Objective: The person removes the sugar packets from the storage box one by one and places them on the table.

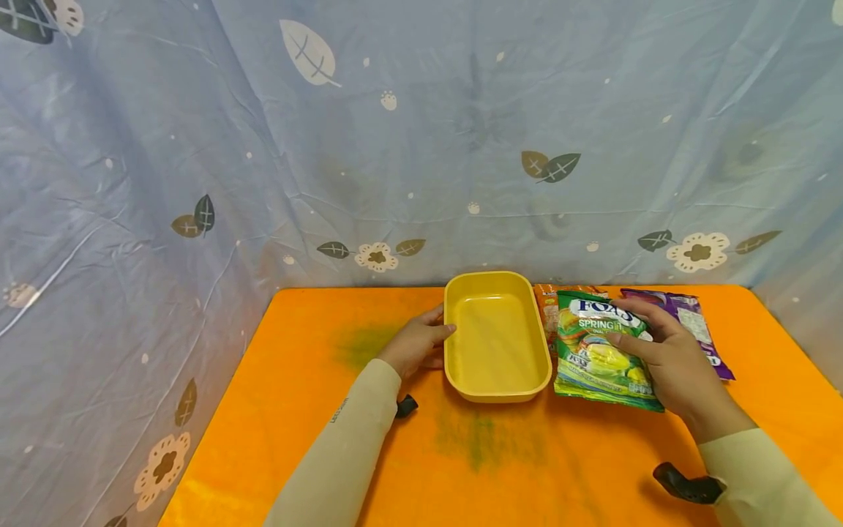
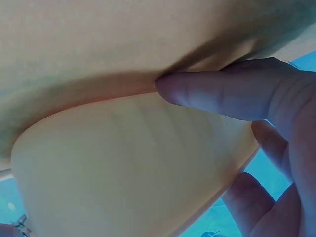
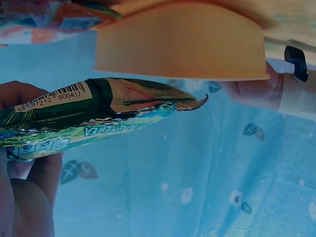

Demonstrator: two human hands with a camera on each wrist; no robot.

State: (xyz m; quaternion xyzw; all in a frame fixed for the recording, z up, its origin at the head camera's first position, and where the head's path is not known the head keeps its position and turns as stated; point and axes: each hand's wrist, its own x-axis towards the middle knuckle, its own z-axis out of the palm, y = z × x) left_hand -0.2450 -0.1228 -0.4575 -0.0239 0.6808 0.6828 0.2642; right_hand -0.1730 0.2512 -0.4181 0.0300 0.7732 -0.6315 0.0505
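My left hand (image 1: 415,342) grips the left side of a yellow plastic tub (image 1: 498,399), with one digit at its rim and others against the outer wall. In the left wrist view the tub's smooth pale wall (image 2: 98,163) fills the middle, beside my fingers. My right hand (image 1: 681,366) holds a green bag of Fox's candy (image 1: 596,348) by its right side, thumb across the front and fingers behind. The right wrist view has this candy bag (image 3: 143,98) edge-on, barcode showing, apart from the tub. The tub's inside holds nothing.
An orange packet (image 1: 548,307) lies right of the tub, partly hidden by the green bag. Further right is a purple packet (image 1: 701,329), partly behind my right hand. All rest on an orange-covered table (image 1: 316,439), with a patterned grey-blue curtain (image 1: 448,146) behind.
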